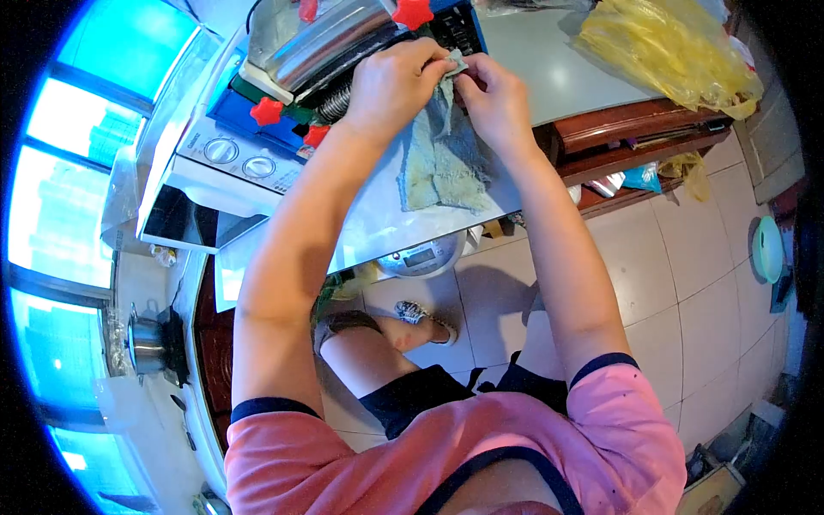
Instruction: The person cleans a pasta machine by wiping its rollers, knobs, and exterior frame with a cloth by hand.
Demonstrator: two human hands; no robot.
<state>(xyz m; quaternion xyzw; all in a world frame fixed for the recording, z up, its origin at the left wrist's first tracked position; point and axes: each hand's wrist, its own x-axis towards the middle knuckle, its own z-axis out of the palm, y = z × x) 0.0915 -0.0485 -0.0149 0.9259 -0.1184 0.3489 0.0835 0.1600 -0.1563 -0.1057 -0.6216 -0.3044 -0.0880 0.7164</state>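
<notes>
Two bare hands meet over the far part of the white surface (369, 225), both on the same pale green cloth (442, 172). From my end I see the left hand (390, 86) with its grip pressed together, thumb and fingertips pinching the top of the cloth. My view of the right hand (499, 107) shows its grip pinching the same bunched end, thumb against forefinger, close beside the left fingertips. Below them the cloth falls in creased folds, and its wider lower part reaches towards the near edge of the surface.

Just beside the left hand I have a machine with a shiny metal cover (330, 41); red star-shaped knobs (266, 111) stick out from it, and a ridged dark roller (335, 102) shows near the left wrist. Nearer the left forearm sits a white appliance with two dials (238, 176). Out past the right hand, a crumpled yellow plastic bag (665, 51) lies over the far right end of the work area, above reddish-brown wooden drawers (635, 120). Under the near edge I can make out a scale with a small display (421, 257), partly hidden. Well apart, a metal pot (148, 345) stands at far left and a light green basin (766, 250) at far right.
</notes>
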